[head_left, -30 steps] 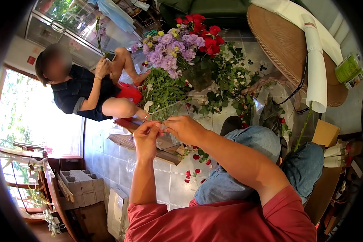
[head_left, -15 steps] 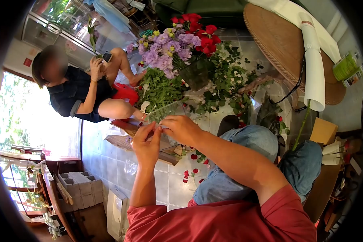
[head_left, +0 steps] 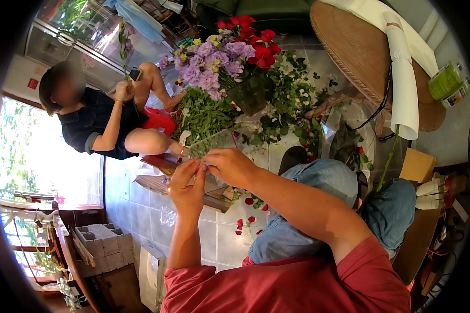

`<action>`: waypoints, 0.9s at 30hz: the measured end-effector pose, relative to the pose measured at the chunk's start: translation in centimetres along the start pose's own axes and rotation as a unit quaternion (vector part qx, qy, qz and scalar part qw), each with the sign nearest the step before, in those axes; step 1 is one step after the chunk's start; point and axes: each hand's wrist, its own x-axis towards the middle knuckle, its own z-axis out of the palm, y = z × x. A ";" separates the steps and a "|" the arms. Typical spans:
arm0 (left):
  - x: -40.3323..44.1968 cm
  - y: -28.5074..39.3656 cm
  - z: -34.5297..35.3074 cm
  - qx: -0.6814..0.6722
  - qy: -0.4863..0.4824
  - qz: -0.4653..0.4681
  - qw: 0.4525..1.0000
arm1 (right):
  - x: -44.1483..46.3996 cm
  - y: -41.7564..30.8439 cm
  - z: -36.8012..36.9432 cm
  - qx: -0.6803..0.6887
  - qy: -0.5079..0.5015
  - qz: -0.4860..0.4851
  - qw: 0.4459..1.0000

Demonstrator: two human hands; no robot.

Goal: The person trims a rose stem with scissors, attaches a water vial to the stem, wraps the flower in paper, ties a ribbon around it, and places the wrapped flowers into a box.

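Observation:
My left hand [head_left: 185, 183] and my right hand [head_left: 231, 167] meet in front of me, thumbs and fingers pinched together almost touching. A small pale or see-through bit shows between the fingertips, too little to name. Just beyond the hands stands a clear, straight-edged container [head_left: 225, 140], partly hidden by my right hand. Under and behind my left hand lies a brown wooden or cardboard piece [head_left: 150, 182]. Farther off, purple flowers with yellow buds [head_left: 211, 60] and red roses [head_left: 265, 55] stand in a dark clear-sided vase [head_left: 249, 98].
Across from me sits a person [head_left: 96, 117] holding a green stem [head_left: 123, 49]. Cut leaves [head_left: 203, 117] and red petals [head_left: 251, 219] litter the tiled floor. A round brown table [head_left: 350, 47] bears a white paper roll [head_left: 403, 88] at right. Grey blocks [head_left: 104, 242] stand lower left.
My hands stay pinched together, with only a slight shift of the fingers. The seated person's hand and stem have moved a little. The whole view has shifted slightly.

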 end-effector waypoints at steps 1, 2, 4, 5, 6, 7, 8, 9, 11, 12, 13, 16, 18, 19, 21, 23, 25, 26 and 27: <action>0.0 0.0 0.1 0.042 -0.002 0.058 0.997 | 0.0 0.0 -0.1 0.000 -0.001 0.000 1.000; 0.0 0.0 0.1 0.042 -0.002 0.058 0.997 | 0.0 0.0 -0.2 -0.001 -0.002 0.000 1.000; 0.0 0.0 0.1 0.075 0.003 0.115 0.991 | 0.0 -0.1 -0.3 -0.002 0.001 0.001 1.000; 0.1 0.0 0.1 0.075 0.003 0.115 0.991 | 0.0 -0.2 -0.4 -0.003 0.003 0.002 1.000; 0.1 0.1 0.1 0.075 0.005 0.121 0.990 | 0.0 -0.1 -0.4 -0.002 0.003 0.002 1.000; 0.1 0.1 0.1 0.075 0.007 0.127 0.989 | 0.0 0.0 -0.3 0.005 0.012 -0.002 1.000; 0.2 0.1 0.1 0.076 0.007 0.127 0.989 | 0.0 0.0 -0.3 0.013 0.020 -0.007 1.000; 0.3 0.0 0.1 0.080 0.010 0.128 0.988 | 0.0 0.0 -0.2 0.014 0.020 -0.007 1.000; 0.2 -0.2 0.3 0.083 0.013 0.130 0.988 | 0.0 -0.2 -0.4 0.020 0.025 -0.003 0.999; 0.1 -0.3 0.4 0.071 0.018 0.109 0.991 | 0.0 -0.3 -0.4 0.020 0.026 -0.003 0.999; 0.0 -0.4 0.5 0.059 0.022 0.087 0.994 | 0.1 -0.4 -0.5 0.026 0.024 0.001 0.999; -0.2 -0.2 0.5 -0.024 0.028 0.028 0.999 | 0.0 -0.3 -0.4 0.037 0.022 -0.002 0.999; -0.1 -1.0 0.5 -0.081 0.032 -0.025 0.996 | 0.0 -0.2 -0.3 0.041 0.020 -0.010 0.999; 0.0 -1.3 0.4 -0.137 0.036 -0.078 0.987 | 0.0 -0.2 -0.3 0.044 0.020 -0.010 0.999; 0.1 -1.3 -0.1 -0.161 0.018 -0.126 0.979 | 0.0 -0.2 -0.2 0.048 0.020 -0.009 0.999; 0.1 -1.2 -0.2 -0.184 0.001 -0.174 0.967 | 0.0 -0.2 -0.2 0.028 0.002 0.003 1.000; 0.0 -1.4 -0.1 -0.146 -0.003 -0.153 0.977 | 0.0 -0.4 -0.4 0.016 -0.005 0.004 1.000; 0.0 -1.4 0.0 -0.146 -0.003 -0.153 0.977 | 0.0 -0.4 -0.5 0.004 -0.012 0.004 1.000; 0.0 -1.4 0.0 -0.132 -0.002 -0.144 0.981 | 0.0 -0.5 -0.5 0.004 -0.012 0.004 1.000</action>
